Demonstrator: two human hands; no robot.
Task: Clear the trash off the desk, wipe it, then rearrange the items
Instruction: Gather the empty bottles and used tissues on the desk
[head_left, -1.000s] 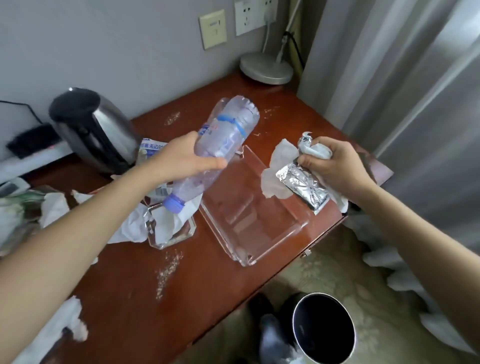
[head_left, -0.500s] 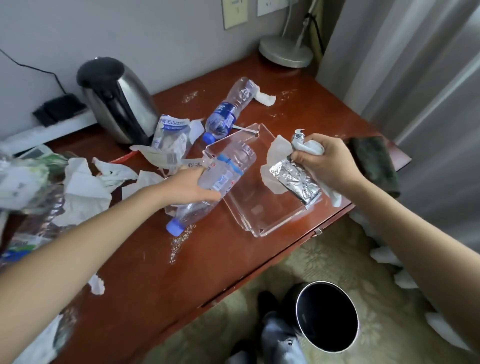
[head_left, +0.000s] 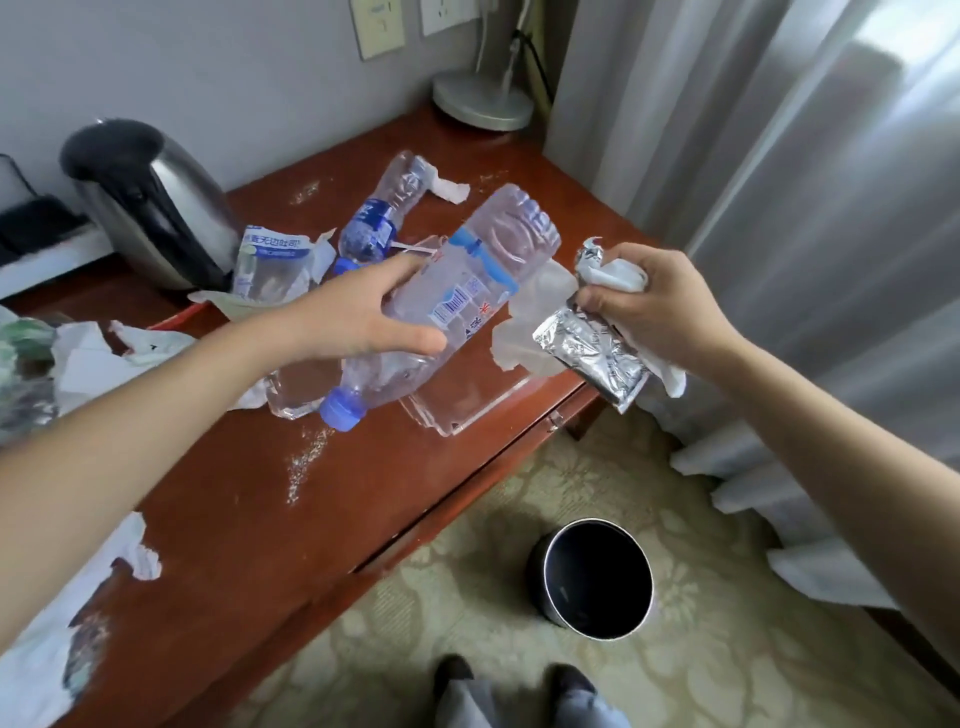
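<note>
My left hand (head_left: 358, 312) grips an empty clear plastic bottle (head_left: 467, 280) with a blue cap, held tilted above the red-brown desk (head_left: 332, 519), cap end down toward me. My right hand (head_left: 660, 306) grips a silver foil wrapper (head_left: 592, 353) together with crumpled white tissue (head_left: 618, 273), near the desk's right front corner. A second bottle (head_left: 384, 213) with a blue label lies on the desk behind. Below on the carpet stands a dark round trash bin (head_left: 597, 577), its mouth open upward.
A steel kettle (head_left: 150, 202) stands at the back left, a lamp base (head_left: 483, 101) at the back corner. A clear acrylic tray (head_left: 467, 410) lies under the hands. Plastic wrappers (head_left: 270, 260) and torn tissues (head_left: 88, 353) litter the left side. Curtains (head_left: 779, 208) hang at right.
Both hands have risen and shifted toward the desk's front right edge with the bottle and the foil wrapper. My view has tipped down, so the bin shows more fully.
</note>
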